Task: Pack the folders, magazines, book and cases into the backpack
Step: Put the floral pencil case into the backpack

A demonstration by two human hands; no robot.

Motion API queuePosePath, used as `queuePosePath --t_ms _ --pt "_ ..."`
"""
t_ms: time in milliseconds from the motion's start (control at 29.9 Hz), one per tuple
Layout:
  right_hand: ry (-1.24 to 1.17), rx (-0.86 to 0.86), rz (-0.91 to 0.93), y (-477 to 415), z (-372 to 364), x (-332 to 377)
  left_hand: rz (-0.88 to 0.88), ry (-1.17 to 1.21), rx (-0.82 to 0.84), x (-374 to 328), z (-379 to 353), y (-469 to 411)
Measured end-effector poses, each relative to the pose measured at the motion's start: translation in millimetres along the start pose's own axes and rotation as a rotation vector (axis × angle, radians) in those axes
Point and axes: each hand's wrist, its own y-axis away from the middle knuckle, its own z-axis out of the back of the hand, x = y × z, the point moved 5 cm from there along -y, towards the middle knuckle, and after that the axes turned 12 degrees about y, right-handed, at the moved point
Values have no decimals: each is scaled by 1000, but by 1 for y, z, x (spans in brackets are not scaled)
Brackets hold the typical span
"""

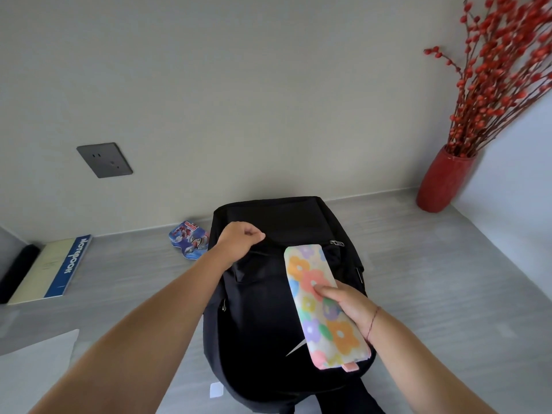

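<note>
Nearest the front edge of the desk, the black backpack is laid flat, top toward the back edge. The floral case is held over it, long axis aimed at the opening, clamped in the fingers of the right hand. The opening's rim is gripped by the curled fingers of the left hand.
</note>
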Motion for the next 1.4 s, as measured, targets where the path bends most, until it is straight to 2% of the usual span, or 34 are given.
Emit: queuePosePath --t_ms 134,234,368,502,769,903,1070,1404 --pt "-196 -32 67 3 6 3 -218 -307 -13 -22 -18 8" --pt "-316 -89 53 5 16 6 -364 -444 65 -43 -54 10" --pt "-328 -248 51 11 51 2 -341 -463 202 -52 -108 4" --pt "-309 -325 23 21 78 -10 -307 -457 180 -55 -137 -5" --pt "-323 -283 35 16 90 -13 -246 -606 302 -65 -177 -17" --pt "-294 -224 64 9 80 -8 -244 -588 227 -63 -163 -18" --pt "-293 -145 134 0 56 10 -354 -675 304 -56 -119 -8" --pt "-144 -85 136 -20 17 27 -444 -780 264 -16 -25 28"
